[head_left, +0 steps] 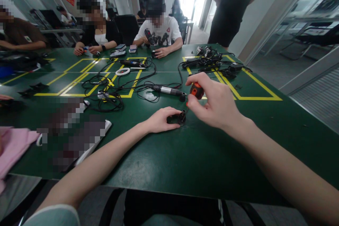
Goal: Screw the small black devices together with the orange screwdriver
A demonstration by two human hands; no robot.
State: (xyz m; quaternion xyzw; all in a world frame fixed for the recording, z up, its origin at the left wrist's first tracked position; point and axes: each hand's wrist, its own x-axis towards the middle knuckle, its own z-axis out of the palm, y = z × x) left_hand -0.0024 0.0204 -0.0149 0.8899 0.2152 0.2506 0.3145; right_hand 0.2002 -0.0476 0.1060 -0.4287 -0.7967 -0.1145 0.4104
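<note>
My left hand (165, 118) rests on the green table with thumb and fingers closed around a small black round part (182, 117) that has a short upright stub. My right hand (212, 100) is raised just to the right, gripping a screwdriver (196, 91) by its orange and black handle. The thin shaft slants down and left, with its tip at the black part; whether it sits in a screw is too small to tell. Beyond my hands lies a silver and black pen-shaped electric tool (168, 90) with a cable, beside a small black knob-like piece (182, 97).
Tangled black cables (106, 102) and a white ring (123, 71) lie at the left middle. More cables and adapters (212, 60) sit at the back right. Two flat dark devices (82, 141) are near my left forearm. Co-workers sit across the green table (164, 162); one person stands behind.
</note>
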